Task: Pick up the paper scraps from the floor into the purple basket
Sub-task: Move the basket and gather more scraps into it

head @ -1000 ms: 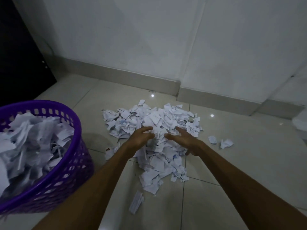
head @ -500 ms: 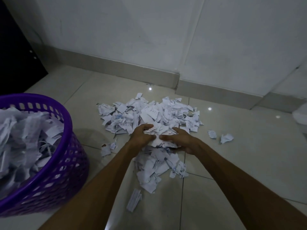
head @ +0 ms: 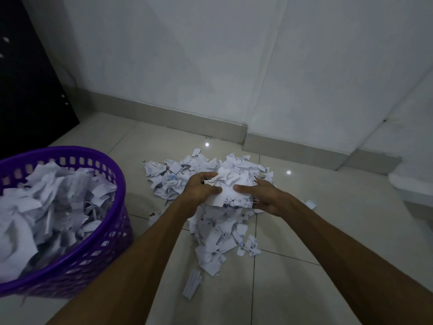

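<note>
Our left hand [head: 201,188] and right hand [head: 262,195] cupped a loose wad of scraps [head: 230,184] above the floor pile [head: 218,233]. We judged bits could slip out before reaching the purple basket [head: 103,245] at left.

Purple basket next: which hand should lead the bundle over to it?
Probably the left hand. The purple basket stands on its side. The right hand lies farther off. Both grip the bundle of scraps, so they should travel together.
</note>
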Demonstrator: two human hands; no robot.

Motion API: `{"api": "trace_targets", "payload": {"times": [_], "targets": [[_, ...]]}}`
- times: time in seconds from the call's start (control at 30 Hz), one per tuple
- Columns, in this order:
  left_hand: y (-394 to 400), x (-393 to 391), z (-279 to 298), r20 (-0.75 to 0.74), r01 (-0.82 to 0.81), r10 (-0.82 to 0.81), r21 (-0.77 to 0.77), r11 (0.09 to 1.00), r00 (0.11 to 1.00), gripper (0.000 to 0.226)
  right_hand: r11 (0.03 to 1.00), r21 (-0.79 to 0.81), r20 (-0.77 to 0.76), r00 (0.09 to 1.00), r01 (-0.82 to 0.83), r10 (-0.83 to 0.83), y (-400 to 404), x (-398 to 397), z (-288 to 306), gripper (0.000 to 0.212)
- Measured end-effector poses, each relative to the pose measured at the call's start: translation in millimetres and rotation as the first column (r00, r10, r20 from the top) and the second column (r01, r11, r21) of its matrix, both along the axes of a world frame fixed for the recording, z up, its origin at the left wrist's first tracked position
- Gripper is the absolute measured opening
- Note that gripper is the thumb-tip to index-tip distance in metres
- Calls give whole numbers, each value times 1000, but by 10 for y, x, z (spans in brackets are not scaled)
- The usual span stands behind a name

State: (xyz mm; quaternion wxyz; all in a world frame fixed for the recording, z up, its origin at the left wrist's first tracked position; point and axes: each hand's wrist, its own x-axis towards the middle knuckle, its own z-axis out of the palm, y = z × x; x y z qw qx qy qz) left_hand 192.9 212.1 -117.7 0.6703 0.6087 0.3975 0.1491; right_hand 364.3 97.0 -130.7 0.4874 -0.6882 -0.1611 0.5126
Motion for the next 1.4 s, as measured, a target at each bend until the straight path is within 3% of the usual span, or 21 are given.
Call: {"api": "trace_targets", "payload": {"times": [0.17,0.47,0.7,0.97,1.13,1.23,1.33,1.4], "targets": [[32,-207,333,26,-14,12,70,997,1000,49,996,61,44,997,-62,59,51,-196,339,49],[185,-718,852,86,-92,77,181,979,993,47,977,172,54,991,-128,121,347,-619,870,79],[423,-1260,1222,173,-238,210,160,958,962,34,958,247,33,989,-147,143,776,-1153,1262,53],[702,-2175,1394,160,-378,358,122,918,920,34,919,303,30,967,-251,254,1253,-2036,1433,49],[852,-2670,1370,84,-460,453,96,883,887,29,916,264,41,952,-302,303,1418,-2572,1447,45],[855,-2882,1322,-28,-422,431,158,893,902,30,920,171,70,936,-352,345,1431,-2771,1433,47],[834,-3015,1284,-98,-362,388,207,909,917,26,904,47,170,896,-424,411,1385,-2855,1468,50],[852,-3064,1246,-119,-350,381,220,910,917,32,899,-3,256,869,-438,424,1337,-2849,1547,63]]}}
